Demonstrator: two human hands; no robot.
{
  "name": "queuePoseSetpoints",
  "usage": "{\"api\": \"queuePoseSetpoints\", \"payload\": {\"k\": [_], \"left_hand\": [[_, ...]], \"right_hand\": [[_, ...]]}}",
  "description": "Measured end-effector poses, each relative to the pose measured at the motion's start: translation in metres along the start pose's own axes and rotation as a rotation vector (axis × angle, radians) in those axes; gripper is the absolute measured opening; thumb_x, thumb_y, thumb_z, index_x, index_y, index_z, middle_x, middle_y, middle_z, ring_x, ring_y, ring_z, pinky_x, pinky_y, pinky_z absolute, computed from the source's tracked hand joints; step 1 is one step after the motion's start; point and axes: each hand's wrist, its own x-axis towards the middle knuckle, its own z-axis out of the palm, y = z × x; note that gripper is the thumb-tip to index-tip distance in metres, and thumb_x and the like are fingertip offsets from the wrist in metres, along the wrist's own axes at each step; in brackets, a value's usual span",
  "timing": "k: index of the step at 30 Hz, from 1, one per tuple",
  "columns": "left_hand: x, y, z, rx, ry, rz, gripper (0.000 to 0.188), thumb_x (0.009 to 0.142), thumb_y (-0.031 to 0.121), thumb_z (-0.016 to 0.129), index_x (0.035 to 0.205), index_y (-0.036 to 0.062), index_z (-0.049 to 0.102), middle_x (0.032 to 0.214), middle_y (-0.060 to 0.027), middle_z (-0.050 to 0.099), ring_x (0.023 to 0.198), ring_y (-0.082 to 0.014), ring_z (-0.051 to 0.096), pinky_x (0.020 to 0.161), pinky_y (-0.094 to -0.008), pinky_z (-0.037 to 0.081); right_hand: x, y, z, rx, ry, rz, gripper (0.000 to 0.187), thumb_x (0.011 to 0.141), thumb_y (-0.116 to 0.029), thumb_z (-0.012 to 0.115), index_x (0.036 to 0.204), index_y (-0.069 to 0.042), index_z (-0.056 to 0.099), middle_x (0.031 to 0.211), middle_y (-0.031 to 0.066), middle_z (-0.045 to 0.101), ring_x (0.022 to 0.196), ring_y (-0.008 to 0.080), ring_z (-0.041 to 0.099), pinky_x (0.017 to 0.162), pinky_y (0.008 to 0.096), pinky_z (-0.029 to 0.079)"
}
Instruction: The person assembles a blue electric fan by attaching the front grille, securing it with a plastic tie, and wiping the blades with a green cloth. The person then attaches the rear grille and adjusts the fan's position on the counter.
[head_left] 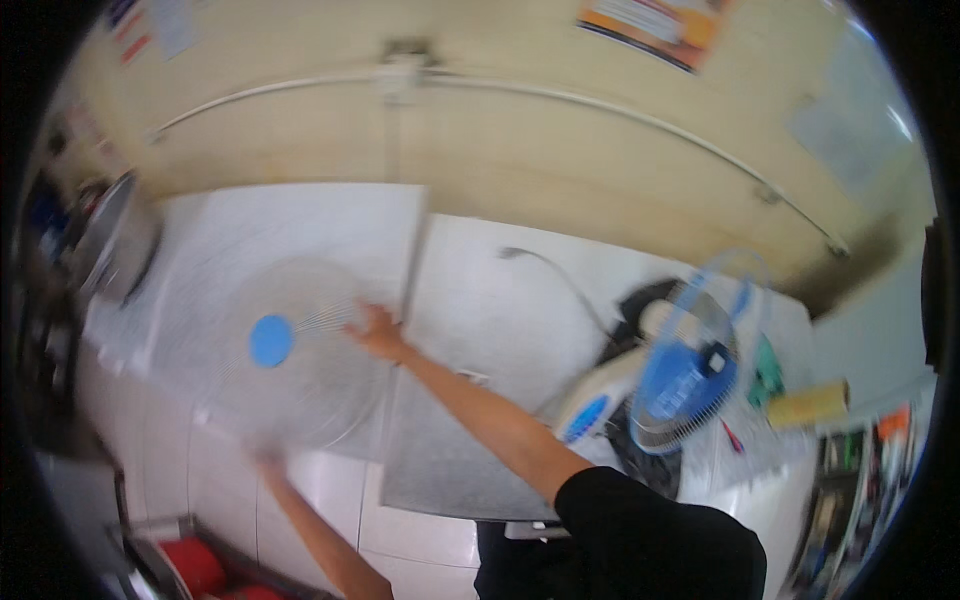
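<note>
A round fan grille (318, 398) of thin wire, with a blue centre disc (271, 341), lies over the left white table. At its right side is my right hand (378, 333), fingers stretched out over the wires and apart. My left hand (268, 455) is at the grille's near edge, smeared by motion, so its fingers cannot be made out. On the right table an electric fan lies on its back, with blue blades (680, 385) and a pale base (600, 395) bearing a blue panel.
A large metal pot (122, 240) stands at the far left. Beside the fan are a black plastic bag (650, 465), a yellow roll (808, 404), a small red-handled tool (733, 436) and a cord with a plug (512, 252). Red containers (190, 566) sit low at left.
</note>
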Motion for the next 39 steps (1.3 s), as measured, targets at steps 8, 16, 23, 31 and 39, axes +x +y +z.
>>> {"api": "queuePoseSetpoints", "payload": {"k": [8,16,23,31,39], "left_hand": [[-0.112,0.066,0.073,-0.562,-0.587,-0.006,0.058,0.107,0.039,0.048,0.159,0.0167,0.037,0.164,-0.0155,0.032,0.152,-0.0332,0.028,0.129,-0.0468,0.021],[-0.238,0.124,0.203,-0.213,-0.564,0.397,0.086,0.100,0.043,0.049,0.162,-0.0030,0.010,0.170,-0.0208,0.012,0.156,-0.0409,0.013,0.130,-0.0511,0.023],[-0.277,0.176,0.229,-0.441,-1.445,0.351,0.069,0.107,0.030,0.046,0.160,-0.0037,0.020,0.170,-0.0170,0.017,0.156,-0.0332,0.019,0.132,-0.0498,0.015],[-0.360,0.161,0.260,-0.795,-1.384,0.215,0.053,0.113,0.023,0.033,0.159,-0.0018,0.029,0.165,-0.0192,0.032,0.152,-0.0327,0.033,0.129,-0.0516,0.022],[-0.431,0.116,0.311,-1.361,-1.204,-0.269,0.055,0.111,0.018,0.036,0.160,-0.0028,0.024,0.168,-0.0177,0.025,0.156,-0.0298,0.024,0.129,-0.0485,0.023]], "right_hand": [[-0.408,0.031,-0.189,-0.112,0.549,-0.546,0.044,0.080,-0.010,0.078,0.120,-0.005,0.063,0.118,0.0168,0.063,0.110,0.0343,0.061,0.094,0.0467,0.048],[-0.479,0.173,-0.465,-0.709,0.962,0.019,0.073,0.083,-0.035,0.080,0.149,-0.017,0.053,0.153,0.0264,0.040,0.144,0.0517,0.033,0.117,0.0510,0.034],[-0.409,0.209,-0.505,-0.530,0.801,-0.090,0.075,0.085,-0.027,0.072,0.155,-0.027,0.044,0.156,0.0167,0.040,0.143,0.0502,0.037,0.109,0.0563,0.047],[-0.343,0.199,-0.517,-0.559,0.681,-0.139,0.082,0.081,-0.019,0.070,0.156,-0.032,0.040,0.157,0.0134,0.039,0.141,0.0477,0.040,0.093,0.0537,0.060],[-0.258,0.190,-0.508,-0.716,0.427,-0.042,0.079,0.087,-0.027,0.066,0.159,-0.032,0.035,0.159,0.0117,0.038,0.144,0.0406,0.037,0.097,0.0535,0.055]]}}
